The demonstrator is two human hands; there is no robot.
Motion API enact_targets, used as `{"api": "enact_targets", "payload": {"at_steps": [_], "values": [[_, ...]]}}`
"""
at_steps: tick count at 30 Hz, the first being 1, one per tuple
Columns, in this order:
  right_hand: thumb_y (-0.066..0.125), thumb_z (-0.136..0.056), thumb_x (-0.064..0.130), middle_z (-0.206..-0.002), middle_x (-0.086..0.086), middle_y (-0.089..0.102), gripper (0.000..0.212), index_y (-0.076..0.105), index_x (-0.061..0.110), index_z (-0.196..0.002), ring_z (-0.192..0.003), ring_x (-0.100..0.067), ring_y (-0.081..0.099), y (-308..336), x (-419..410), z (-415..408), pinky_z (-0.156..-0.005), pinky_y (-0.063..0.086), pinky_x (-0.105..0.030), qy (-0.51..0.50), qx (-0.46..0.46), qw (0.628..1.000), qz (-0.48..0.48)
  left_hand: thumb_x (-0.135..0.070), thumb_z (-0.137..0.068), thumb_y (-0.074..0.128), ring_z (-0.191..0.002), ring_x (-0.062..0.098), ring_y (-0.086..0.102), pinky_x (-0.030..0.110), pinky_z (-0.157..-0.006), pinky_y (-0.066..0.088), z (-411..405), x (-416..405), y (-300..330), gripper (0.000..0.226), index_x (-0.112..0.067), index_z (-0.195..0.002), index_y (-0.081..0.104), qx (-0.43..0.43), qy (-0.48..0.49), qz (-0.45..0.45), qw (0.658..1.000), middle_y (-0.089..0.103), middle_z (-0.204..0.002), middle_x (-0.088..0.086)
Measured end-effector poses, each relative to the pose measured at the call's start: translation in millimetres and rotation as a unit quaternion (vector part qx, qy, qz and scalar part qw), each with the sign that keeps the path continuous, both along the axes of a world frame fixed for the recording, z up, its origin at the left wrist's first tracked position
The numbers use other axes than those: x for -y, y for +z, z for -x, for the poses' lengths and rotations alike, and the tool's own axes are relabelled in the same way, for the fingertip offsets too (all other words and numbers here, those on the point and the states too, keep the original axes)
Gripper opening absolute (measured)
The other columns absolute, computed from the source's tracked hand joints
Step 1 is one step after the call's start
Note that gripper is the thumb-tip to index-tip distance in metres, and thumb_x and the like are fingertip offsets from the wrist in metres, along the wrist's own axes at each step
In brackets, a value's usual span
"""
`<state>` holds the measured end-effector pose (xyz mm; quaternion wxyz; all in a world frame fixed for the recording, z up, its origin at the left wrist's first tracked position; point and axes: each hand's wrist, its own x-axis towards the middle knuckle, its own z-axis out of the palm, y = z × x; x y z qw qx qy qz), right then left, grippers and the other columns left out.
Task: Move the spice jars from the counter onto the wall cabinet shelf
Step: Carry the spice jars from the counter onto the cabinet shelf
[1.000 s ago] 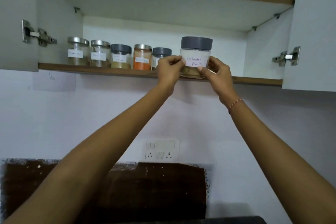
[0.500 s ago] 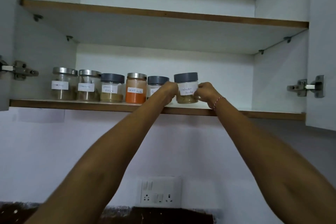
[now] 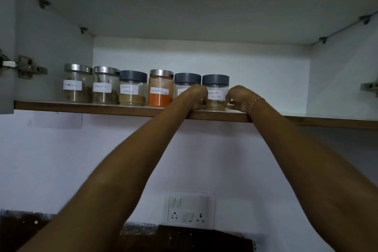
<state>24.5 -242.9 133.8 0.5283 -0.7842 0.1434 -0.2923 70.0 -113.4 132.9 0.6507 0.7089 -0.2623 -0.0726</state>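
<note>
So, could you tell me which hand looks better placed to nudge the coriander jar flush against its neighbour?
The right hand, probably. It grips the coriander jar on its open side, free to push it leftward. The left hand sits wedged between that jar and the grey-lidded jar beside it, so it would be in the way.

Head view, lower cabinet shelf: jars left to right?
steel-lid jar with unreadable label → second steel-lid jar with unreadable label → garam masala jar → red chilli powder jar → grey-lid jar with label hidden by the left hand → coriander powder jar, held between left hand and right hand.
</note>
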Motion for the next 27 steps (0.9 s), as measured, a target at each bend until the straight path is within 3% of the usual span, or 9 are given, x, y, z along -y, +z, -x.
{"api": "enact_targets", "payload": {"at_steps": [3, 6, 8, 11, 14, 17, 23, 25, 27], "values": [[0.04, -0.084, -0.012, -0.103, -0.014, 0.047, 0.019, 0.051, 0.005, -0.083, -0.089, -0.024, 0.05, -2.1, -6.1, 8.1, -0.068, 0.045, -0.028, -0.059, 0.041, 0.997, 0.04, 0.005, -0.09, 0.037, -0.067, 0.019, 0.048, 0.026, -0.063, 0.047, 2.2, 1.2, -1.3, 0.017, -0.006, -0.081, 0.046, 0.034, 0.033, -0.026, 0.999, 0.045, -0.076, 0.01], [0.041, -0.088, -0.004, -0.12, -0.018, 0.06, 0.034, 0.057, -0.004, -0.117, -0.112, -0.029, 0.056, -5.3, -12.0, 27.9, -0.09, 0.045, -0.032, -0.204, 0.192, 0.942, 0.185, -0.003, -0.093, 0.041, -0.084, 0.025, 0.055, 0.031, -0.074, 0.047, 7.0, 4.3, -7.9, 0.013, -0.004, -0.1, 0.051, 0.15, 0.099, -0.1, 0.979, 0.056, -0.089, 0.015], [0.041, -0.088, -0.001, -0.127, -0.013, 0.058, 0.043, 0.054, 0.004, -0.128, -0.121, -0.027, 0.051, -15.0, -16.9, 45.9, -0.098, 0.041, -0.031, -0.24, 0.235, 0.897, 0.286, -0.008, -0.094, 0.043, -0.094, 0.028, 0.059, 0.034, -0.081, 0.049, 15.9, 1.1, -19.3, 0.019, 0.0, -0.106, 0.056, 0.27, 0.188, -0.132, 0.935, 0.061, -0.102, 0.015], [0.043, -0.087, 0.006, -0.133, -0.01, 0.054, 0.045, 0.051, 0.008, -0.131, -0.125, -0.026, 0.044, -49.2, -24.4, 68.5, -0.101, 0.04, -0.037, -0.28, 0.287, 0.838, 0.37, -0.007, -0.094, 0.04, -0.112, 0.032, 0.056, 0.041, -0.096, 0.048, 40.7, -5.3, -55.2, 0.032, -0.004, -0.123, 0.052, 0.458, 0.25, -0.029, 0.853, 0.058, -0.122, 0.017], [0.047, -0.086, 0.016, -0.141, -0.011, 0.045, 0.048, 0.047, 0.01, -0.133, -0.132, -0.027, 0.039, -109.7, -37.3, 88.1, -0.105, 0.034, -0.037, -0.321, 0.33, 0.811, 0.362, -0.001, -0.091, 0.037, -0.137, 0.037, 0.033, 0.04, -0.114, 0.022, 66.8, 1.1, -124.2, 0.05, 0.002, -0.14, 0.035, 0.574, 0.231, 0.057, 0.784, 0.038, -0.146, 0.022], [0.047, -0.087, 0.025, -0.146, -0.017, 0.039, 0.051, 0.044, 0.008, -0.136, -0.136, -0.033, 0.035, -190.9, -43.6, 103.5, -0.11, 0.028, -0.042, -0.334, 0.288, 0.818, 0.37, 0.002, -0.089, 0.035, -0.142, 0.036, 0.023, 0.042, -0.116, 0.016, 93.9, 10.7, -211.0, 0.054, 0.002, -0.143, 0.028, 0.547, 0.184, 0.045, 0.815, 0.028, -0.15, 0.022], [0.044, -0.092, 0.031, -0.152, -0.015, 0.028, 0.052, 0.036, 0.013, -0.14, -0.141, -0.029, 0.024, -363.1, -40.6, 152.6, -0.112, 0.025, -0.045, -0.299, 0.114, 0.873, 0.369, 0.001, -0.092, 0.041, -0.143, 0.035, 0.019, 0.043, -0.116, 0.017, 121.0, 1.1, -381.0, 0.057, 0.003, -0.145, 0.019, 0.476, 0.116, -0.107, 0.865, 0.022, -0.153, 0.022], [0.042, -0.092, 0.032, -0.152, -0.017, 0.028, 0.053, 0.036, 0.011, -0.141, -0.141, -0.031, 0.025, -414.0, -45.5, 173.3, -0.111, 0.025, -0.045, -0.28, 0.059, 0.895, 0.343, -0.002, -0.092, 0.04, -0.141, 0.036, 0.025, 0.043, -0.115, 0.019, 134.2, -8.5, -431.1, 0.055, 0.005, -0.143, 0.023, 0.455, 0.091, -0.167, 0.87, 0.027, -0.15, 0.024], [0.041, -0.092, 0.034, -0.151, -0.019, 0.029, 0.054, 0.037, 0.009, -0.14, -0.14, -0.033, 0.026, -460.7, -52.8, 191.8, -0.11, 0.025, -0.043, -0.261, -0.007, 0.906, 0.334, -0.007, -0.088, 0.037, -0.137, 0.036, 0.034, 0.048, -0.111, 0.028, 151.3, -17.2, -478.2, 0.054, 0.003, -0.141, 0.032, 0.465, 0.044, -0.245, 0.85, 0.034, -0.147, 0.023]]}}
